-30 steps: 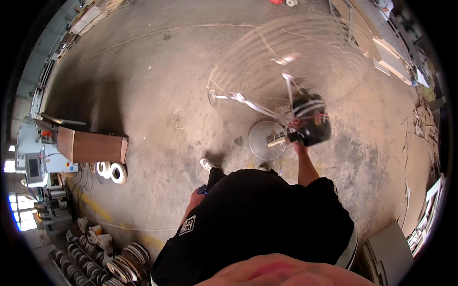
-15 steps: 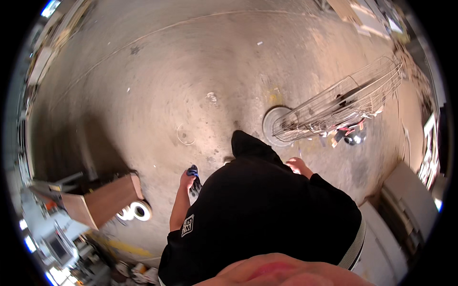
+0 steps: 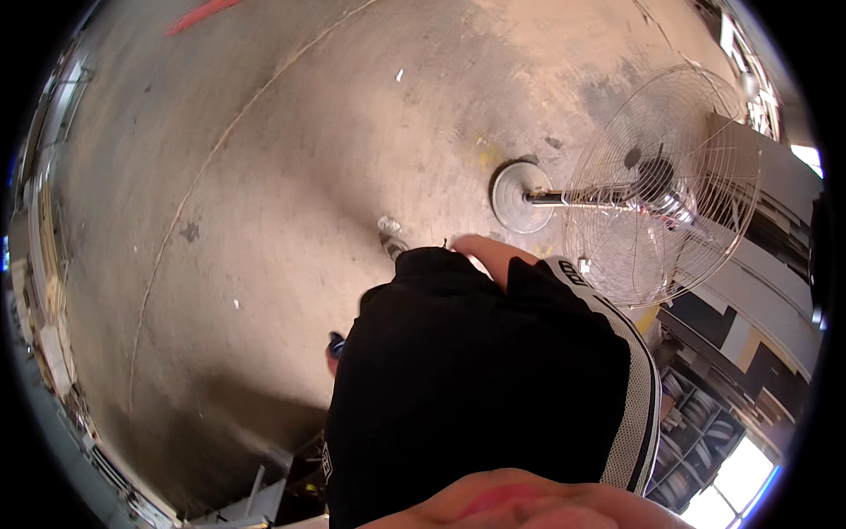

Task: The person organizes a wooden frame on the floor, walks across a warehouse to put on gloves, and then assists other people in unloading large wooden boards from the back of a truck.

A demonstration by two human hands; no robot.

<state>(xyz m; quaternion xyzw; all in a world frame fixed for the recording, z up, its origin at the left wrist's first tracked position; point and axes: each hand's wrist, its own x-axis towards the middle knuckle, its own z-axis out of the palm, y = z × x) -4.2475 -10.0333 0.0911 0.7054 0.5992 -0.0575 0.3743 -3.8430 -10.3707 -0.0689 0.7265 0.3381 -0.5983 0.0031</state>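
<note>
Pedestal fan (image 3: 656,189), metal, wire-caged: stands on the bare concrete floor (image 3: 291,176) toward its right side, well apart from the shelving (image 3: 705,423) at the lower right edge. Round base plate (image 3: 520,196) sits flat on the floor; pole (image 3: 551,199) runs from the base to the cage head. Long axis: base to head along the pole, upright on the floor, which the head view renders as a line running rightward. The cage face appears turned broadside to the camera, up and toward the person; blades and hub show dark through the wire

Right hand (image 3: 480,251): bare, near the black-clad chest, just short of the base plate and not touching the fan; fingers look loosely extended, holding nothing visible. Left hand (image 3: 337,346): only a sliver shows past the black garment (image 3: 476,379) at the person's left side; whether it is clenched or released cannot be told

Risks, as judged: the fan is top-heavy on a narrow pole, so a knock or a pull high on the cage could tip it off its base; fingers poked through the wire could meet the blades; a foot (image 3: 392,240) close to the base plate could catch its rim and stumble
</note>
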